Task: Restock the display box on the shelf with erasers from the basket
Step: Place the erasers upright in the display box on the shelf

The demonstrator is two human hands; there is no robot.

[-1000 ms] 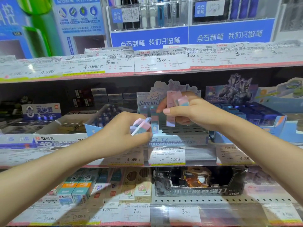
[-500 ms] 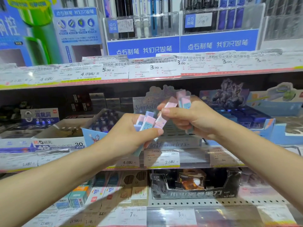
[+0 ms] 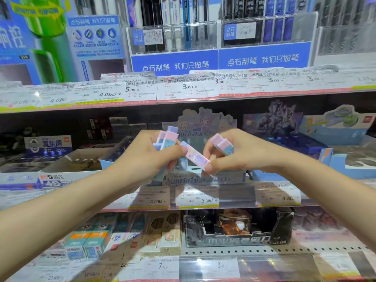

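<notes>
Both arms are stretched out toward the middle shelf (image 3: 203, 206), hands meeting right in front of the display box (image 3: 205, 178). The left hand (image 3: 146, 157) is curled around a bunch of erasers (image 3: 167, 139) that stick up past its fingers, and the right hand (image 3: 242, 153) has a couple more tucked in its curled fingers while it pinches one pink eraser (image 3: 195, 155) by its lower end. That pink eraser slants up to the left with its other end touching the left thumb, so it sits between the two hands, just above the box front.
</notes>
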